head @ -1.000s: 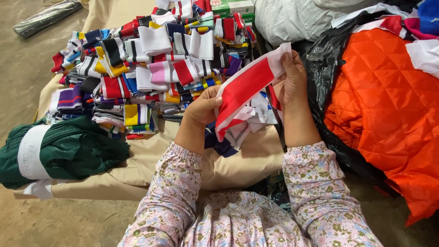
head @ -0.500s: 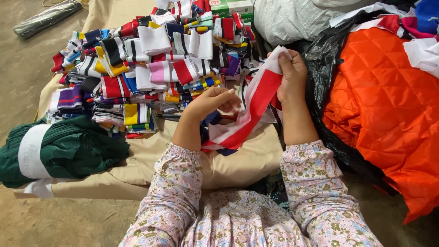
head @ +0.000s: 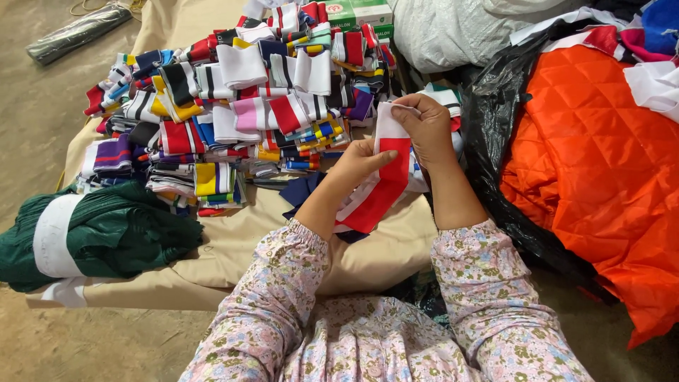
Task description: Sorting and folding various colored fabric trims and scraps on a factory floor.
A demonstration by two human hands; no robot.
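A red and white striped strip of knit fabric (head: 382,185) hangs between both hands above the beige cloth-covered surface (head: 233,244). My right hand (head: 423,129) pinches its upper white end. My left hand (head: 360,162) grips the strip lower down on its left edge, fingers curled over it. Dark blue fabric (head: 300,192) lies just under the left hand. Both forearms wear pink floral sleeves.
Several stacks of folded striped knit bands (head: 233,99) fill the surface ahead. A dark green bundle with a white band (head: 92,233) lies at the left. Orange quilted fabric (head: 601,177) on black plastic (head: 498,148) sits at the right, with a white sack (head: 453,28) beyond.
The red and white strip, spread wide a second ago, has been drawn together into a narrower fold. Both hands have moved slightly left and closer to each other.
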